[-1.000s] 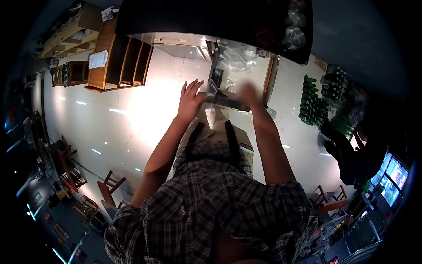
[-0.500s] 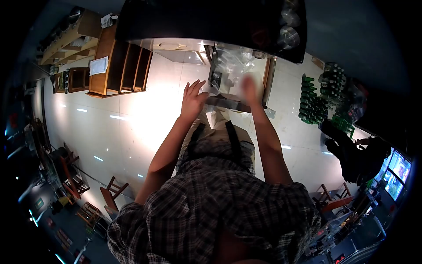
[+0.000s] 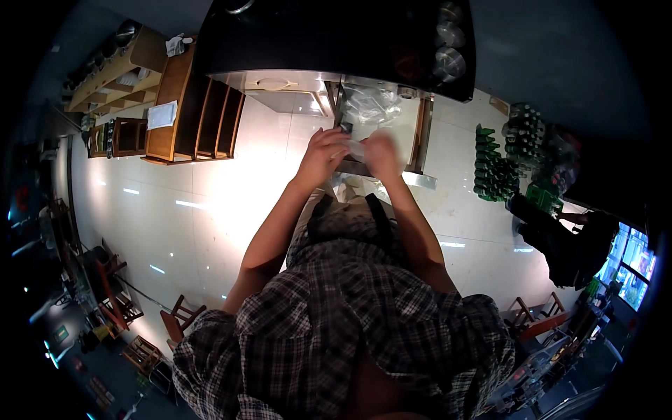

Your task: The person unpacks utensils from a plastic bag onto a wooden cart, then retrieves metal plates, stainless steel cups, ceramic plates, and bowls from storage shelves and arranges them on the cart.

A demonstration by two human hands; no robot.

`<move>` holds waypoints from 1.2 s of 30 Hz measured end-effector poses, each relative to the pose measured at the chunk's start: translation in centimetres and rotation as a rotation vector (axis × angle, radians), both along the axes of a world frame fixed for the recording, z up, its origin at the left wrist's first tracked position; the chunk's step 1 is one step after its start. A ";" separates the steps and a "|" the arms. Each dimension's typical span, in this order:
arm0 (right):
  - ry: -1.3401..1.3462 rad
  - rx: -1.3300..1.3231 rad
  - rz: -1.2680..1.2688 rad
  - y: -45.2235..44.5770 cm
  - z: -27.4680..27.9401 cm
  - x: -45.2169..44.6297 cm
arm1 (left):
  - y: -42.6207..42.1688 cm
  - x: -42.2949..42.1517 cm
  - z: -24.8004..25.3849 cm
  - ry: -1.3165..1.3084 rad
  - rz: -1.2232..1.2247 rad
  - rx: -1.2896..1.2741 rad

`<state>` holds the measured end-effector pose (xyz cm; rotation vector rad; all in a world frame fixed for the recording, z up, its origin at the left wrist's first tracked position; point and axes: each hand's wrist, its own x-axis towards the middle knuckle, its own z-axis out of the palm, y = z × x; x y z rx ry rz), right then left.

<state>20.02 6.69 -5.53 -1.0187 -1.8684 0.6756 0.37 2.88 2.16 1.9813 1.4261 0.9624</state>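
Observation:
My left hand (image 3: 323,157) is at the front left of an open drawer (image 3: 421,134), with its fingers closed on a small, clear plastic piece (image 3: 355,148) that looks like a bag. Close beside it, my right hand (image 3: 383,157) is smeared by motion, so its grip on the plastic cannot be made out. Both hands are over the drawer's front part. Crumpled clear plastic bags (image 3: 374,106) lie toward the back of the drawer.
A black countertop (image 3: 336,42) is above the drawer, with glass lids or bowls (image 3: 449,63) at its right end. A wooden shelf unit (image 3: 183,105) stands left. Green bottles (image 3: 493,171) stand on the floor at right, near a person in dark clothes (image 3: 570,245).
My right hand has come out of the drawer toward my left hand, and the two are now close together. My left hand has shifted slightly right. The bags in the drawer look more bunched at the back.

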 end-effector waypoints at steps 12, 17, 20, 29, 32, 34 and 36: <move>0.141 -0.460 0.121 -0.9 0.1 1.1 | 0.1 -0.3 -0.4 -0.001 -0.005 0.106; 0.390 -0.740 -0.183 -0.3 0.9 -0.9 | 0.1 -0.5 -0.2 0.084 -0.025 0.110; 0.360 -0.417 0.006 -0.3 3.5 -1.6 | 0.2 -0.4 -0.2 0.140 -0.010 0.097; 0.373 -0.721 0.274 -0.6 3.9 -1.9 | -0.3 0.1 2.1 0.166 -0.066 0.178; 0.429 -0.864 0.319 -0.7 2.0 -1.3 | -0.6 0.1 1.8 0.090 -0.102 0.125; 0.476 -0.937 0.329 -0.6 2.3 -1.4 | -0.8 -0.1 0.7 0.053 -0.125 0.084; 0.458 -0.842 0.166 -0.6 2.7 -1.6 | -1.0 0.2 0.4 0.007 0.054 0.083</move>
